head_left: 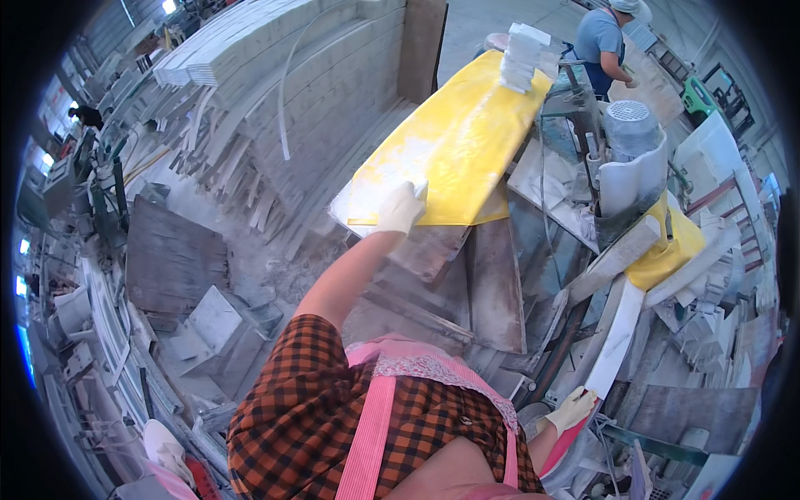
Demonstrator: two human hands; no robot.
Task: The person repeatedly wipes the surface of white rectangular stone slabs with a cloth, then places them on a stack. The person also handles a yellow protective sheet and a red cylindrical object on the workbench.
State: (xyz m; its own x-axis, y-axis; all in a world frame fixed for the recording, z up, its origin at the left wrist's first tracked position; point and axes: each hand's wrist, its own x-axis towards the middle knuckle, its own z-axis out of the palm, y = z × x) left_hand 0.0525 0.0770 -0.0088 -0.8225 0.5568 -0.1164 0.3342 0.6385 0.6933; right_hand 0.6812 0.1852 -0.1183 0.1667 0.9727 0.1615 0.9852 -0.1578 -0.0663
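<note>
My left hand (400,210), in a pale glove, rests at the near edge of a yellow sheet (454,137) dusted with white powder. Its fingers look curled together; whatever they may hold is hidden. Down at the right, my gloved right hand (572,409) grips the near end of a long white strip with grey veins (615,340), which looks like stone. The strip slopes away from me, and its far end passes under a yellow cloth (671,246) beside a machine. A small stack of white blocks (522,57) stands on the far end of the yellow sheet.
A motor with a grilled top (631,125) stands right of the sheet. Long stacked slabs (292,92) rise at the back left, with loose offcuts beside them. A brown board (175,257) leans at left. Another person (602,50) in a blue shirt works at the far right.
</note>
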